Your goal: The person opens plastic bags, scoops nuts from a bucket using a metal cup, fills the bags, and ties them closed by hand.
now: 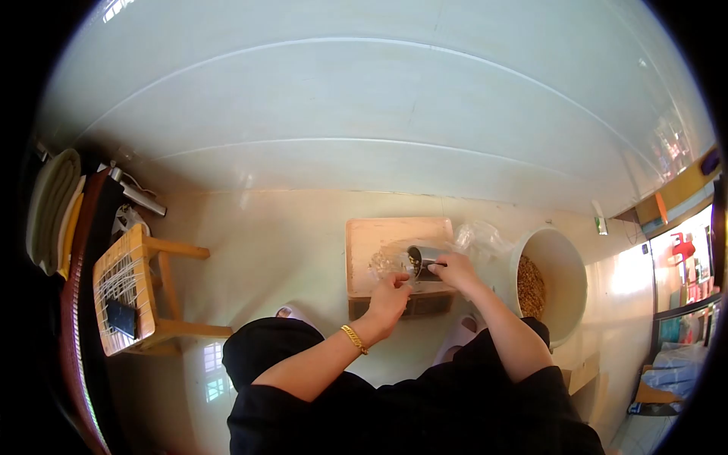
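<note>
My left hand, a gold chain bracelet on its wrist, pinches the edge of a clear plastic bag with some pale pieces inside. My right hand is closed round the handle of a dark metal scoop. The scoop lies tilted, its mouth turned left at the bag's opening, and small yellowish bits show in it. Both hands are over a light orange plastic box on the floor. How far the scoop reaches into the bag, I cannot tell.
A large pale bucket at the right holds brown grain-like pieces. Crumpled clear plastic bags lie between box and bucket. A wooden stool stands left with a dark flat object on it. A white wall rises behind.
</note>
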`<action>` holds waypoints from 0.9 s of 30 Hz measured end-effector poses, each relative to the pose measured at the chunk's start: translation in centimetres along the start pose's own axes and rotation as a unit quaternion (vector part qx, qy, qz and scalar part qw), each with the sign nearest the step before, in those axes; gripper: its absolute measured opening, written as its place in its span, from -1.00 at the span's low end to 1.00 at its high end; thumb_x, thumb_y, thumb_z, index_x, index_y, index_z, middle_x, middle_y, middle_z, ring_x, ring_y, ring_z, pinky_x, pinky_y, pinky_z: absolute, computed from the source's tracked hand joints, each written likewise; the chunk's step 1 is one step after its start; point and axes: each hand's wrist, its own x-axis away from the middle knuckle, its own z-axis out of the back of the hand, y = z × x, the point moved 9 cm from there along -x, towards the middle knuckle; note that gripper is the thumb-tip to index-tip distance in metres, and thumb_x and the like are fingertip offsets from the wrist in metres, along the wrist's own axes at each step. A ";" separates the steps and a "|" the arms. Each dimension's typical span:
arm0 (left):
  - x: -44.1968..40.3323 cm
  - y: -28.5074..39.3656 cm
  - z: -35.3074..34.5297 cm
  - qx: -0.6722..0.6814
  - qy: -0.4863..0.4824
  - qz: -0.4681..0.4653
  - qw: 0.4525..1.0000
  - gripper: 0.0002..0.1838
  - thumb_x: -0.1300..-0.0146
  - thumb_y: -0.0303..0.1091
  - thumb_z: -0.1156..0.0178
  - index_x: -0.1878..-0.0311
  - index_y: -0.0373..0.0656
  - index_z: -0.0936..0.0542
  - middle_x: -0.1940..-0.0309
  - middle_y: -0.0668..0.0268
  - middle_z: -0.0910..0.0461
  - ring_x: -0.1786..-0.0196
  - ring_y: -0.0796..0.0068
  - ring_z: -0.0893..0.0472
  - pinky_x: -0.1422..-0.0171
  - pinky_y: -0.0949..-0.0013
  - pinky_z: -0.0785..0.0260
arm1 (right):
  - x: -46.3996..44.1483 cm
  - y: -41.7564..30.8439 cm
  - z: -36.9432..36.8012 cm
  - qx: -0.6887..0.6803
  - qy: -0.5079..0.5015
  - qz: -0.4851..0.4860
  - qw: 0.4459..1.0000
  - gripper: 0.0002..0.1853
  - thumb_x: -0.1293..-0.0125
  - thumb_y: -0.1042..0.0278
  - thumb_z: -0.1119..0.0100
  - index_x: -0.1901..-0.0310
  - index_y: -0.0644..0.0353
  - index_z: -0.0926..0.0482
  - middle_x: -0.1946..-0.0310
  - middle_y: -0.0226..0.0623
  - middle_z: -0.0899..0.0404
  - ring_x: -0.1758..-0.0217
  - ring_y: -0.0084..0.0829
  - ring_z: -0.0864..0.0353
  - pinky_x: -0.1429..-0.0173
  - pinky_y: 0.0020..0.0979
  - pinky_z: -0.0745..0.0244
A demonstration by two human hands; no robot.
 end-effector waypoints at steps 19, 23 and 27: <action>0.1 0.1 0.3 0.008 0.003 0.015 1.000 -0.61 -0.22 -0.43 -0.02 -0.14 -0.24 -0.40 0.23 0.37 -0.45 0.26 0.58 -0.44 0.23 0.48 -0.34 | 4.6 -3.2 5.3 0.052 0.129 0.066 0.988 -0.77 -0.14 0.19 -0.19 0.34 0.19 -0.63 0.32 -0.11 -0.58 0.19 -0.08 -0.57 0.09 -0.12 -0.44; 0.1 0.5 0.2 -0.001 0.000 0.012 1.000 -0.60 -0.22 -0.42 -0.02 -0.15 -0.23 -0.40 0.23 0.37 -0.46 0.27 0.58 -0.45 0.22 0.48 -0.34 | 3.4 -2.0 4.5 0.094 0.142 0.067 0.983 -0.77 -0.13 0.20 -0.24 0.36 0.20 -0.62 0.38 -0.13 -0.57 0.25 -0.07 -0.56 0.15 -0.12 -0.44; 0.1 0.4 0.1 -0.004 0.000 0.008 1.000 -0.61 -0.23 -0.42 -0.03 -0.15 -0.21 -0.40 0.24 0.38 -0.46 0.28 0.58 -0.45 0.24 0.48 -0.34 | 3.4 -2.2 4.7 0.096 0.147 0.066 0.982 -0.78 -0.13 0.19 -0.24 0.37 0.18 -0.63 0.38 -0.14 -0.57 0.25 -0.07 -0.57 0.15 -0.13 -0.45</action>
